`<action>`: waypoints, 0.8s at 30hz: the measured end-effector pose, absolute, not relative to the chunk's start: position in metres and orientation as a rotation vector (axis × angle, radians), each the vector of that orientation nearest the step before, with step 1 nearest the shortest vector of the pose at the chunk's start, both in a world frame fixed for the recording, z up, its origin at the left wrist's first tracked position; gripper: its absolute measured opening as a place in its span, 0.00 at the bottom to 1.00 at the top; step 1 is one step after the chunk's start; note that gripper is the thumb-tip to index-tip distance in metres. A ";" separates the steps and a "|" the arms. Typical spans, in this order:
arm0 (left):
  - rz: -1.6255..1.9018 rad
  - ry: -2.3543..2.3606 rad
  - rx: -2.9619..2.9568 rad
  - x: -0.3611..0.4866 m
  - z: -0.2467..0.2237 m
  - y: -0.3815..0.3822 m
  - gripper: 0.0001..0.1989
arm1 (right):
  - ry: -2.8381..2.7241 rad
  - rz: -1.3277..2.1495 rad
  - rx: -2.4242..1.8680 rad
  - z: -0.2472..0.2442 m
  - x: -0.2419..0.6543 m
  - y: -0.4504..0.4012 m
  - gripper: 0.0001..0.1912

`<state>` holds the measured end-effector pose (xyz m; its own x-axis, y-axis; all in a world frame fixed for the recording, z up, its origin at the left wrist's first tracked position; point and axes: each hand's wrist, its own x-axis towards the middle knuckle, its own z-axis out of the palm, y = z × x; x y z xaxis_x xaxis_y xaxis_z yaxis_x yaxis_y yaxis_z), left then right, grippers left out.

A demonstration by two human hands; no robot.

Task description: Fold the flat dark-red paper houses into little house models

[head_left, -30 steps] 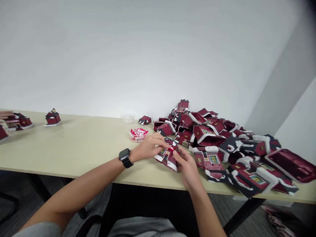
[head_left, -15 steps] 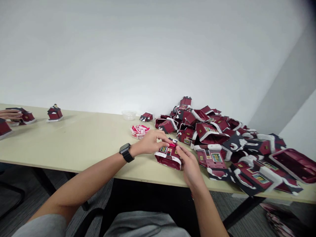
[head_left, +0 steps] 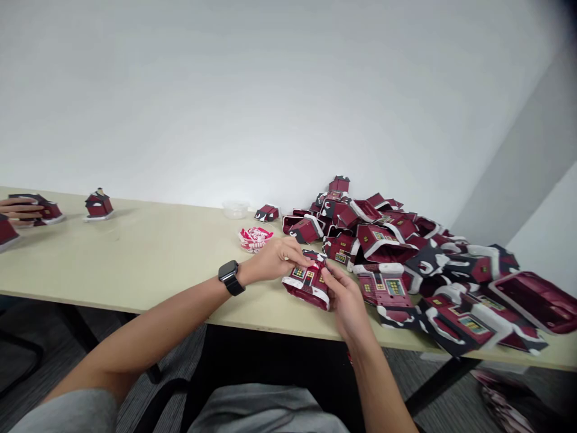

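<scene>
**Few standing, many lying open**

At the near edge of the tabletop (head_left: pixel 135 258), a person's left hand (head_left: pixel 278 260) and right hand (head_left: pixel 345 300) close on a red card house (head_left: pixel 306 281) with white snow trim and small yellow-lit windows. The left fingers pinch its top from one side, and the right hand cups its other side, so both grips are shut on the piece. The house sits between the hands, its lower edge at or just above the tabletop; from here I cannot tell whether it bears on the surface. A black smartwatch (head_left: pixel 231 277) sits on the left wrist.

Just beyond the right hand lies a great heap of similar card pieces (head_left: pixel 381 243), spreading toward the right end of the tabletop, most of them open or only partly shaped. That looks like the bulk of the work left undone. Only a few pieces look complete: a small house on a white base (head_left: pixel 98 205) stands near the far left edge, and another person's hand (head_left: pixel 20 208) rests on a second house (head_left: pixel 49 211) beside it. Near the far edge, a clear plastic tub (head_left: pixel 235 210) stands behind a small dish of red-and-white scraps (head_left: pixel 255 239).
</scene>
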<state>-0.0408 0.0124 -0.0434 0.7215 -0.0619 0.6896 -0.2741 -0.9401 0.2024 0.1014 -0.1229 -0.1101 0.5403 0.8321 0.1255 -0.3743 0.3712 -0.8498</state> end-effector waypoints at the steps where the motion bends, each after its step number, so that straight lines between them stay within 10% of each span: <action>1: 1.057 -0.275 2.657 -0.041 -0.044 0.012 0.14 | -0.627 0.827 -0.886 -0.111 0.102 -0.123 0.36; 10: 1.530 0.055 2.422 -0.034 -0.035 -0.019 0.13 | -1.015 0.556 -0.958 -0.124 0.098 -0.120 0.36; 24: 1.294 0.279 2.678 -0.020 -0.049 -0.017 0.21 | -1.181 0.395 -1.112 -0.123 0.092 -0.123 0.38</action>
